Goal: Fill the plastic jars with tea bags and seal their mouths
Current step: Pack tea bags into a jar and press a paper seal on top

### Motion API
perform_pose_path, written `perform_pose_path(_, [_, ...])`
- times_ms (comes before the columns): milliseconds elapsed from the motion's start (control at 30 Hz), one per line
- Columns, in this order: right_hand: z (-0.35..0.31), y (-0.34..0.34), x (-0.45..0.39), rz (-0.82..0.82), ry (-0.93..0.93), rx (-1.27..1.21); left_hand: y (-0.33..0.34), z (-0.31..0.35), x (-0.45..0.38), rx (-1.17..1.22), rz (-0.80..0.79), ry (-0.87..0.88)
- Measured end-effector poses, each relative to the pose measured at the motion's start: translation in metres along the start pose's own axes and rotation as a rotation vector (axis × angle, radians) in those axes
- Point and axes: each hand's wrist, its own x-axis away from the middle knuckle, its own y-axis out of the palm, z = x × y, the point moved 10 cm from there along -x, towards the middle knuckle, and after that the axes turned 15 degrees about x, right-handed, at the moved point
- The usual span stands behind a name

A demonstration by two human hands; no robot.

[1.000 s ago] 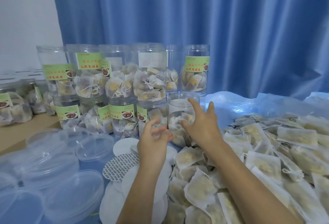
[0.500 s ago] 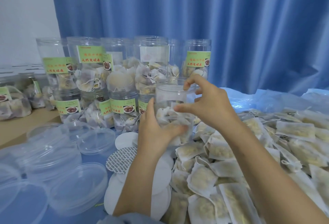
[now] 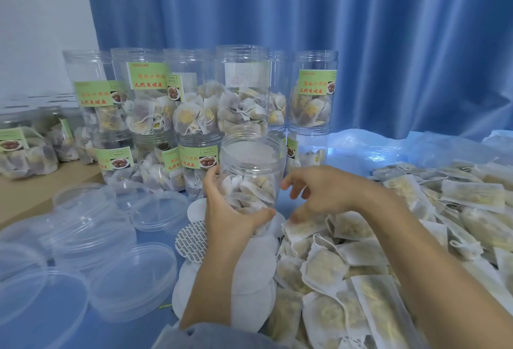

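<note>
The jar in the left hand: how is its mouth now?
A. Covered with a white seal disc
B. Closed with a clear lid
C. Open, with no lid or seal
C: the jar gripped by the left hand shows an open rim, tea bags only in its lower part.

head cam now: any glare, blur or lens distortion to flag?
Head view: soft, even light with no hard shadows; faint highlights on the clear plastic jar in the left hand and on the round transparent lids; wide-angle bending at the edges; the right hand and loose paper tea bags look slightly soft.
</note>
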Motion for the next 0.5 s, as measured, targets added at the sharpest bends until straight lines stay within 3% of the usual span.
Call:
perform_pose_path(133, [0.004, 0.021, -0.001, -0.143, -0.009, 0.111, -0.001, -0.004, 0.001, -0.037, 0.008, -0.026])
perform_pose_path(267, [0.006, 0.023, -0.006, -0.103, 0.001, 0.19, 0.001, -0.004, 0.001, 0.01, 0.009, -0.038])
perform_pose_path(367, [0.01, -0.003, -0.005, 0.107, 0.0, 0.19, 0.003, 0.0, 0.002, 0.056, -0.006, -0.03])
perform_pose_path(500, [0.023, -0.07, 0.021, 0.639, 0.026, -0.063, 0.006, 0.004, 0.002, 0.07, -0.016, -0.002])
